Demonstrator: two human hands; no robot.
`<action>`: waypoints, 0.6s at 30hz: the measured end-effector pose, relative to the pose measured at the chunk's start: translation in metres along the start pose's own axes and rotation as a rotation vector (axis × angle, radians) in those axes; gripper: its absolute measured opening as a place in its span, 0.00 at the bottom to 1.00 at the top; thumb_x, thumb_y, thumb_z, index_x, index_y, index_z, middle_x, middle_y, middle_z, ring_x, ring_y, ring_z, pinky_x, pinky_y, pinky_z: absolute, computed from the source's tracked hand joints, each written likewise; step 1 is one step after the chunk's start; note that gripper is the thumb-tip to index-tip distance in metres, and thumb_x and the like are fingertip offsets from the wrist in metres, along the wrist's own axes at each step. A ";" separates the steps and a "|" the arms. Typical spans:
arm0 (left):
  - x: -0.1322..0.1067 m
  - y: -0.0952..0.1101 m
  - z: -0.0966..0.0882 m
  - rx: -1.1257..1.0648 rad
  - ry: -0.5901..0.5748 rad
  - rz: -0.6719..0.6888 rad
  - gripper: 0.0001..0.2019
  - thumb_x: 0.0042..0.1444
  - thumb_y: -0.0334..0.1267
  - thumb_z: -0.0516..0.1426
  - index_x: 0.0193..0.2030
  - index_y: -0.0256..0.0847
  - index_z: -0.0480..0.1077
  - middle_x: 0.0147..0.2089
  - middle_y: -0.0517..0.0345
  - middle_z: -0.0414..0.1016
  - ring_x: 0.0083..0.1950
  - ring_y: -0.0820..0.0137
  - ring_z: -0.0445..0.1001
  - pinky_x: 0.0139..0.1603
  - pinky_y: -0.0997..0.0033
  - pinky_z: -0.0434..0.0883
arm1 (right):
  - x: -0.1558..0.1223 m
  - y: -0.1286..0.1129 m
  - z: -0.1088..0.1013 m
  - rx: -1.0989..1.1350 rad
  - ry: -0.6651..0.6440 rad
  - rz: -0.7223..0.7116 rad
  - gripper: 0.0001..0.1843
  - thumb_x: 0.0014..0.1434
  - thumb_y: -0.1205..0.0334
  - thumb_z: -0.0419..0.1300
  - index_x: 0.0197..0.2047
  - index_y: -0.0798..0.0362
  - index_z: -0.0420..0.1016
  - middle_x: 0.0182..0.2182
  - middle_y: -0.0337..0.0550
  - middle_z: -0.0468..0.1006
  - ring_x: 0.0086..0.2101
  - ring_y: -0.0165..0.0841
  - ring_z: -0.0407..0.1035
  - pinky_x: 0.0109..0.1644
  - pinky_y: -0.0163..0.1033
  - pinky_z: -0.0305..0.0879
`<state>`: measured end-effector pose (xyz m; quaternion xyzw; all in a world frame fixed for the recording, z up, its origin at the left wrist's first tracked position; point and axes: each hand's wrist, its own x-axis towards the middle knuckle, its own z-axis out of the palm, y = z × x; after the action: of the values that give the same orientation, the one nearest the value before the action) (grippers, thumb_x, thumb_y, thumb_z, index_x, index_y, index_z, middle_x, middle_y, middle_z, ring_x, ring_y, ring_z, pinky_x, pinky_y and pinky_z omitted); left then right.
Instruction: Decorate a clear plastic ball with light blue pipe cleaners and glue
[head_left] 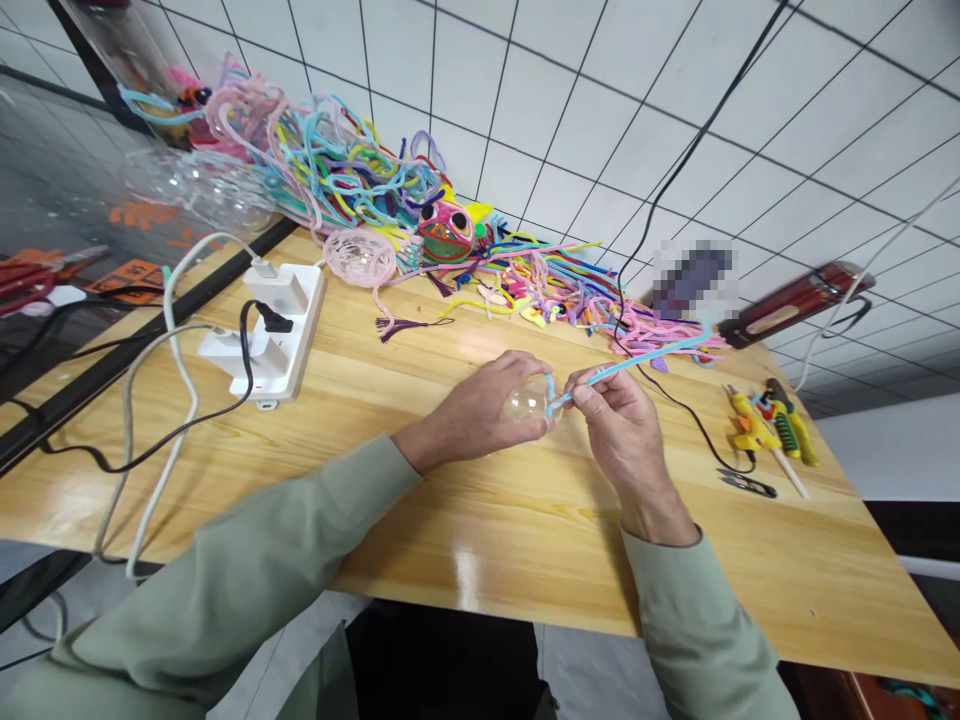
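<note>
My left hand (487,405) is wrapped round a small clear plastic ball (529,400), held above the wooden table. A light blue pipe cleaner (645,357) runs along the ball's right side, and its long free end sticks out to the upper right. Thumb and fingers of my right hand (619,415) pinch this pipe cleaner close to the ball. Whether the pipe cleaner is fixed to the ball, I cannot tell.
Heaped pipe cleaners (345,160) in many colours lie along the tiled wall, beside a decorated ball (448,228) with eyes. A power strip (289,340) with cables sits left. A yellow glue gun (752,425), pliers (791,425) and small black snips (748,484) lie right.
</note>
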<state>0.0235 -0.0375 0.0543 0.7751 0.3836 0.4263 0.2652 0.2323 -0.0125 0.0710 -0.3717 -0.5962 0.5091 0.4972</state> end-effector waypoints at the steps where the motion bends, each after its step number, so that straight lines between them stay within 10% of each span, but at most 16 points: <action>1: 0.000 0.000 0.000 0.002 0.000 -0.003 0.22 0.61 0.40 0.66 0.60 0.43 0.70 0.61 0.46 0.76 0.64 0.55 0.74 0.68 0.51 0.73 | 0.000 0.000 0.000 -0.008 0.005 -0.002 0.17 0.54 0.47 0.79 0.38 0.46 0.81 0.33 0.37 0.80 0.33 0.33 0.71 0.41 0.41 0.72; 18: 0.001 0.001 0.000 0.016 -0.009 0.006 0.21 0.62 0.39 0.66 0.60 0.42 0.70 0.61 0.44 0.76 0.65 0.55 0.74 0.67 0.51 0.73 | -0.002 0.002 0.000 -0.054 0.012 -0.024 0.18 0.56 0.45 0.77 0.39 0.47 0.80 0.34 0.38 0.79 0.34 0.34 0.71 0.42 0.41 0.72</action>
<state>0.0241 -0.0374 0.0553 0.7803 0.3833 0.4205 0.2596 0.2327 -0.0138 0.0684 -0.3809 -0.6114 0.4844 0.4964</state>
